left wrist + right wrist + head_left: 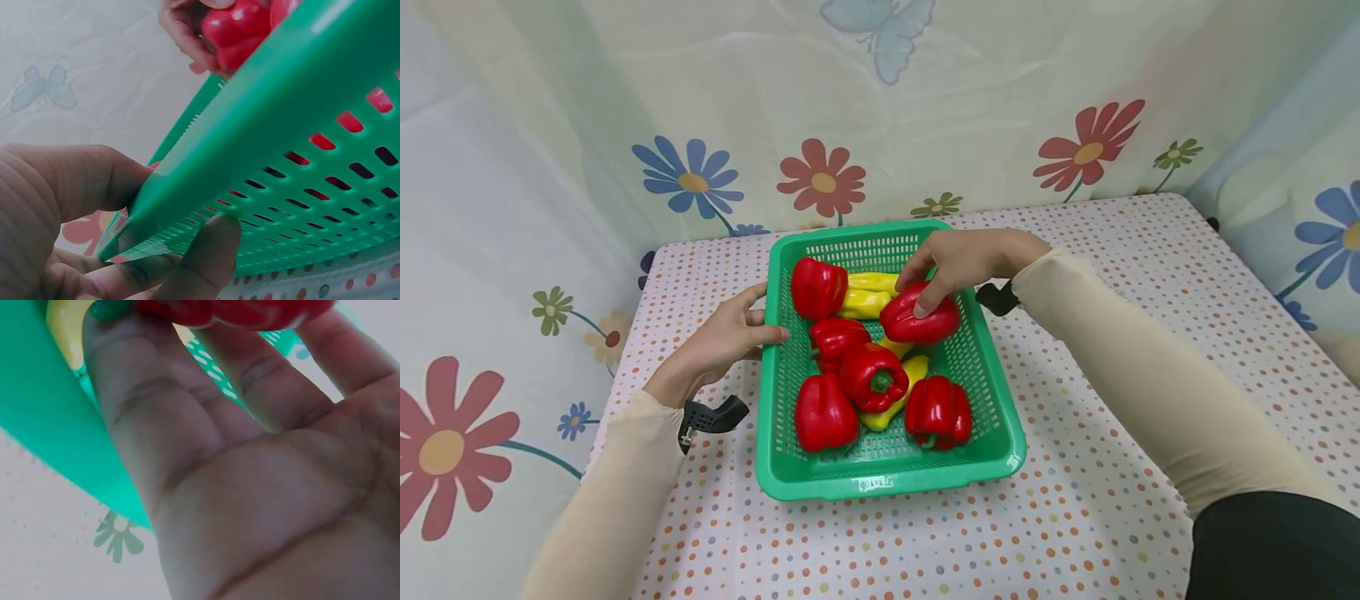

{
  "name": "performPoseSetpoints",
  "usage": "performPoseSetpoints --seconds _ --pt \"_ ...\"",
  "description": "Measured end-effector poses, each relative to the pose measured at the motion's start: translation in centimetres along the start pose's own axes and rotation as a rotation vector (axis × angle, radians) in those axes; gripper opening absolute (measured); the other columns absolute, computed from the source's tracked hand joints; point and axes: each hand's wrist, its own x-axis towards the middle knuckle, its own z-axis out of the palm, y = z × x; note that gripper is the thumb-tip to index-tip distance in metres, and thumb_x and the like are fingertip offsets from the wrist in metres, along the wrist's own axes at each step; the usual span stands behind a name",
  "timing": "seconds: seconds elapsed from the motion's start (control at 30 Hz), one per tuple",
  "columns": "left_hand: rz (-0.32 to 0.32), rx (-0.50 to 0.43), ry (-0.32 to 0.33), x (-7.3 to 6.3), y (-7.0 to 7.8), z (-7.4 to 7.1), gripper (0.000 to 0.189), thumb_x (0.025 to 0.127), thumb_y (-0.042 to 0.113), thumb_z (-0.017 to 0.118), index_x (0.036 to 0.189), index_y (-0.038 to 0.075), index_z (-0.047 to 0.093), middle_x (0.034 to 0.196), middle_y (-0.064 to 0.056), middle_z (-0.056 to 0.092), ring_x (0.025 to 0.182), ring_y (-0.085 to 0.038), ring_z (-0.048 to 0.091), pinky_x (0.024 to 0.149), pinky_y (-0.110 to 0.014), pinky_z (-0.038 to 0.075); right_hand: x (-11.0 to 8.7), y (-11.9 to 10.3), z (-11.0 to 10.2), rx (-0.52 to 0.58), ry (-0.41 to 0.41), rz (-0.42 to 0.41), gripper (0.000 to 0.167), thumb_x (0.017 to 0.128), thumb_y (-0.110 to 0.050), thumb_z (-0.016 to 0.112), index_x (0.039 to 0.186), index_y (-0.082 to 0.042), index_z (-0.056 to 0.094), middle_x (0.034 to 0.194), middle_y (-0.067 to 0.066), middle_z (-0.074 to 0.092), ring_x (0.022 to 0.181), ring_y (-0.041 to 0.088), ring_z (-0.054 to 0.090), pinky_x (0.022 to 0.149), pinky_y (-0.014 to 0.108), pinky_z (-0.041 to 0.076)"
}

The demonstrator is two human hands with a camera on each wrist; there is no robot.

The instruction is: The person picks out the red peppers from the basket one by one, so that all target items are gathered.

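My right hand [958, 260] holds a red bell pepper [936, 323] between thumb and fingers, over the right part of a green plastic basket [887, 487]. My left hand [717, 340] grips the basket's left rim. In the left wrist view its thumb [94, 178] lies along the rim, with fingers against the perforated outer wall. Several more red bell peppers, one of them [826, 414] at the front left, lie in the basket. Between and behind them are long yellow vegetables [862, 304], partly hidden. The right wrist view shows only the lower edge of the held red pepper [269, 312].
The basket stands on a table covered in a dotted cloth [1075, 492]. A flowered curtain [970, 100] hangs behind the table and along both sides. Black wrist mounts [718, 415] sit at both wrists.
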Motion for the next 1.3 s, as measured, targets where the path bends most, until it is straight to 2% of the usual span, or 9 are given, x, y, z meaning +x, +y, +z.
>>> performPoseSetpoints --seconds 0.27,0.47,0.87,1.1,1.3 --pt "0.003 -0.008 -0.002 -0.1 -0.1 -0.1 0.084 0.097 -0.002 0.062 0.166 0.006 0.015 0.129 -0.034 0.065 0.095 -0.033 0.077 0.081 -0.049 0.065 -1.7 1.0 -1.2 0.082 0.139 -0.02 0.051 0.092 -0.024 0.08 0.139 -0.011 0.067 0.138 0.013 0.061 0.125 0.034 0.056 0.088 0.04 0.064" --pt "0.013 0.009 -0.003 -0.2 -0.2 -0.1 0.084 0.098 -0.001 0.063 0.166 0.006 0.014 0.128 -0.034 0.066 0.096 -0.034 0.077 0.081 -0.049 0.065 -2.7 1.9 -1.9 0.2 0.223 -0.044 0.049 0.094 -0.024 0.078 0.139 -0.009 0.065 0.136 0.014 0.061 0.118 0.035 0.062 0.087 0.04 0.065" --pt "0.016 0.017 0.0 -0.2 -0.1 -0.2 0.085 0.097 0.0 0.064 0.166 0.006 0.014 0.129 -0.033 0.066 0.097 -0.033 0.076 0.081 -0.048 0.065 -4.8 3.9 -2.9 0.32 0.382 -0.053 0.056 0.098 -0.028 0.074 0.147 -0.008 0.058 0.136 0.012 0.063 0.117 0.031 0.061 0.085 0.036 0.064" --pt "0.021 0.012 -0.003 0.0 -0.2 -0.1 0.085 0.097 0.0 0.063 0.166 0.006 0.014 0.129 -0.033 0.066 0.096 -0.034 0.077 0.08 -0.049 0.065 -5.7 5.8 -3.2 0.384 0.482 -0.049 0.057 0.1 -0.028 0.071 0.15 -0.006 0.054 0.137 0.01 0.06 0.118 0.028 0.058 0.084 0.031 0.064" --pt "0.019 0.008 -0.003 0.0 -0.2 0.0 0.084 0.097 0.0 0.063 0.166 0.005 0.014 0.13 -0.033 0.065 0.096 -0.034 0.077 0.081 -0.048 0.065 -5.9 7.4 -3.1 0.449 0.535 0.0 0.064 0.1 -0.031 0.071 0.155 -0.007 0.048 0.141 0.007 0.055 0.12 0.026 0.057 0.086 0.029 0.063"
